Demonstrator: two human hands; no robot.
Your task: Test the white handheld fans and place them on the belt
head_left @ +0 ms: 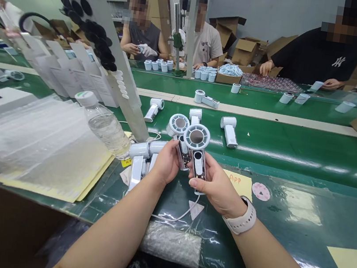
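My left hand (166, 161) grips the handle of a white handheld fan (178, 126), whose round grille head faces up. My right hand (214, 184) holds a second fan (196, 136) by its clear-cased handle, close beside the first, and the two heads nearly touch. A thin white cable (179, 215) runs from below my right hand across the mat. A white watch (243, 217) is on my right wrist. Just left of my left hand, more white fans (139, 159) lie in a heap, partly hidden by that hand.
Several fans (229, 131) lie on the green conveyor belt (264, 142) ahead. A water bottle (106, 125) lies on a stack of clear plastic bags (36, 139) to my left. Bubble wrap (170, 242) sits at the near edge. Co-workers (144, 26) handle white parts across the belt.
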